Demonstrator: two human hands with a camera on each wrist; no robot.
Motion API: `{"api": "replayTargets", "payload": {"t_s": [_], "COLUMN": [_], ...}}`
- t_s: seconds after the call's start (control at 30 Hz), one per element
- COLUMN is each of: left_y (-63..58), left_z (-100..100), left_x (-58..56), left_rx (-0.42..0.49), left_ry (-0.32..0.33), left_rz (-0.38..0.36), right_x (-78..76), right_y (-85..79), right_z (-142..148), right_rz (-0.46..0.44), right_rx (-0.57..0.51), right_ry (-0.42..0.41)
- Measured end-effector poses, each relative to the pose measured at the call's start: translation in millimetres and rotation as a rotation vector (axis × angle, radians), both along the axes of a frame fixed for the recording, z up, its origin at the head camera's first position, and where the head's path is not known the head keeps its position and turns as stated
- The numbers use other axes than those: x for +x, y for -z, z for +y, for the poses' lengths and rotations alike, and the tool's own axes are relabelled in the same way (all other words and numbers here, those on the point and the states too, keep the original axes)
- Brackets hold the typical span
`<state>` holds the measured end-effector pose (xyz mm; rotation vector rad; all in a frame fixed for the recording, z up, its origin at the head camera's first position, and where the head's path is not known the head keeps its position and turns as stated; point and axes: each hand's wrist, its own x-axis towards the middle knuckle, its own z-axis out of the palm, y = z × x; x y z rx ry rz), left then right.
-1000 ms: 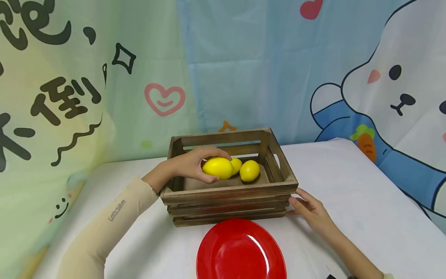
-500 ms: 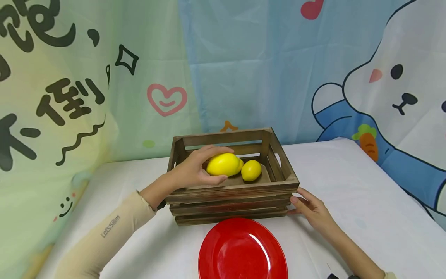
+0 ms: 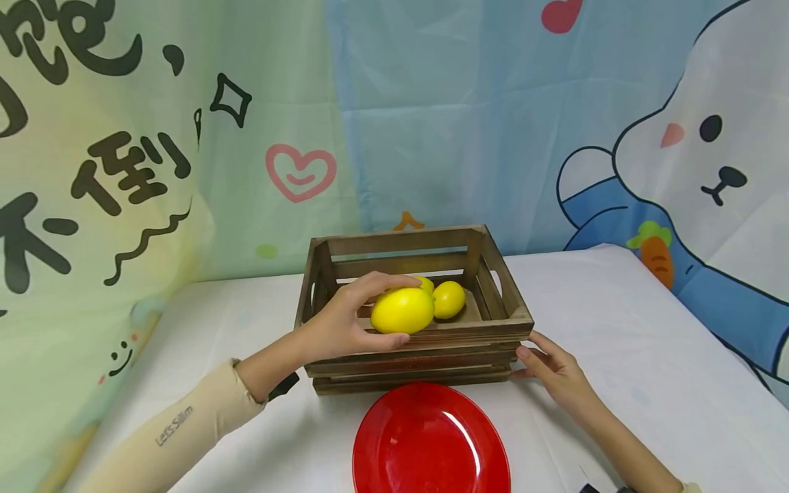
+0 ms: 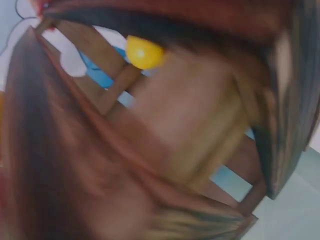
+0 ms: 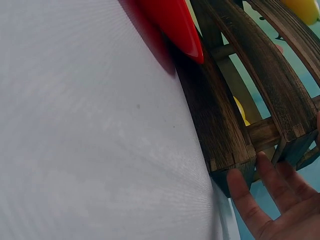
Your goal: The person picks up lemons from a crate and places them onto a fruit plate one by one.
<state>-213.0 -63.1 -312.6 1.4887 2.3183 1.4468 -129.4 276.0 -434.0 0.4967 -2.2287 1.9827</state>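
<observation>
In the head view my left hand grips a yellow lemon between thumb and fingers, at the front rim of a brown slatted wooden crate. Behind the held fruit, a second lemon is partly hidden inside the crate. A third lemon lies beside it, to the right. My right hand touches the crate's front right corner. Its extended fingers rest against the end of the slats in the right wrist view. The left wrist view looks into the crate, where one lemon shows; the hand itself is out of that frame.
A red plate lies on the white tablecloth just in front of the crate. Behind the table hangs a printed curtain, close to the crate's back. A small dark object shows at the bottom edge near the right forearm.
My left hand has drawn the lemon from inside the crate toward me, to its front rim and slightly right. The right hand has stayed at the crate's corner.
</observation>
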Motion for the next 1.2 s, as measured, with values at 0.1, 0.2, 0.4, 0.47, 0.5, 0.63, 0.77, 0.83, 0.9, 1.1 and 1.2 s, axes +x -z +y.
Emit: {"api": "replayTargets", "payload": {"t_s": [0.1, 0.2, 0.4, 0.47, 0.5, 0.63, 0.77, 0.83, 0.9, 1.1, 1.2], "left_y": [0.0, 1.0, 8.7, 13.4, 15.9, 25.2, 33.8, 38.3, 43.3, 62.2, 71.8], "left_z": [-0.2, -1.7, -1.9, 0.2, 1.6, 7.2, 11.9, 13.2, 14.0, 14.8, 14.2], "left_x": [10.3, 19.6, 38.5, 45.7, 49.1, 61.2, 68.4, 71.2, 74.3, 83.8, 87.9], "left_rx": [0.005, 0.049, 0.130, 0.124, 0.115, 0.054, -0.013, -0.039, -0.059, -0.184, -0.291], "left_ry": [-0.012, -0.035, 0.014, 0.053, 0.070, 0.122, 0.143, 0.148, 0.160, 0.222, 0.288], "left_rz": [0.018, 0.001, -0.073, -0.089, -0.091, -0.142, -0.174, -0.168, -0.181, -0.209, -0.199], "right_x": [0.5, 0.4, 0.9, 1.1, 1.1, 0.6, 0.2, 0.3, 0.4, -0.3, -1.1], "right_y": [-0.5, -0.3, 0.3, 0.6, 0.7, 1.4, 1.7, 1.9, 1.9, 1.5, 2.4], "right_z": [0.4, 0.5, 0.8, 1.1, 1.2, 1.8, 2.1, 2.0, 1.8, 1.7, 0.6], "right_rz": [-0.002, -0.005, -0.003, 0.006, 0.011, 0.027, 0.034, 0.032, 0.028, 0.019, 0.026], "right_rx": [0.011, 0.010, -0.008, -0.012, -0.013, -0.019, -0.020, -0.023, -0.023, -0.016, -0.010], "right_ry": [0.007, 0.006, 0.004, 0.004, 0.003, -0.003, -0.006, -0.007, -0.006, -0.006, -0.002]}}
